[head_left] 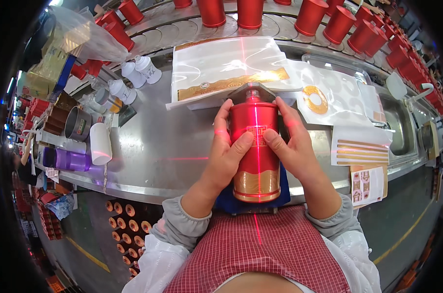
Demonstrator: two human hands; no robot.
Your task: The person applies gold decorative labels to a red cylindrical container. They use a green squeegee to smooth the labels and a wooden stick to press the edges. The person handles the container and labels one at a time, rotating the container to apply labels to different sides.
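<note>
A red bottle (253, 156) with a gold band at its base lies in front of me, its neck pointing away. My left hand (227, 151) wraps its left side, the thumb pressed on the bottle's front. From the other side my right hand (297, 146) grips it the same way, thumb near the gold emblem (257, 131). Blue padding (284, 188) shows beneath the bottle, and a dark angular block (266, 92) sits behind its neck. A red laser line runs down the bottle's length. Just beyond lies a clear sheet with gold wavy decals (236, 83).
Red bottles (339, 24) stand on a curved conveyor (280, 23) at the back. Right lie a round-decal sheet (315, 99), a gold-strip sheet (362, 145) and a sink (396, 119). Left stand white bottles (147, 69), a metal cup (78, 123), a paper roll (100, 141) and a purple container (67, 159).
</note>
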